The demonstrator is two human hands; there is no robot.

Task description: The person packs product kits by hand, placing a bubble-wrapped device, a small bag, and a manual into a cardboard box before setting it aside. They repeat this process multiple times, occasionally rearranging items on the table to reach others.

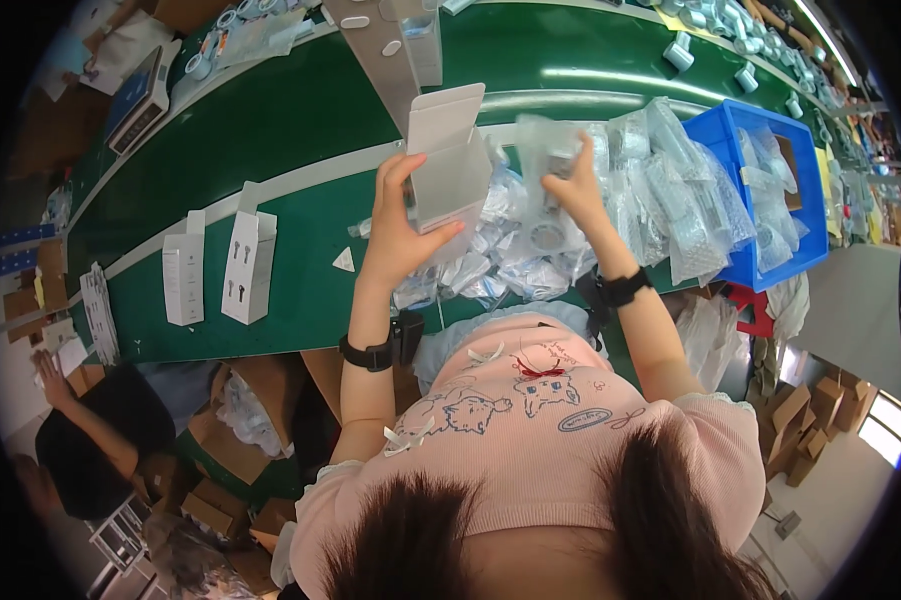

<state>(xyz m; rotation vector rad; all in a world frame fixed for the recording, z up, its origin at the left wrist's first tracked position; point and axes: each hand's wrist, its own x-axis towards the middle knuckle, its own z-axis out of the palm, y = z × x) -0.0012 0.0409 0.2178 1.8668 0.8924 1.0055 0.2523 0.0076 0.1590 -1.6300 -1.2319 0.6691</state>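
Counting the clock from mid-view, I find the near edge of the green desk curving through eight o'clock. Silvery bags heap up toward two. Just past them at twelve, my left hand has thumb and fingers wrapped about a white box: tall, smooth-sided, its top flap raised, faint print low on one face. Between one and two, my right hand, half-curled, has hold of a clear bag, too blurred for me to read its contents. Bubble-wrap bags crowd it at two, before the blue bin. At nine I get green sideways room up to two standing cartons, crossed only by a small white triangle. Farther, a grey post rises behind the box, limiting forward travel.
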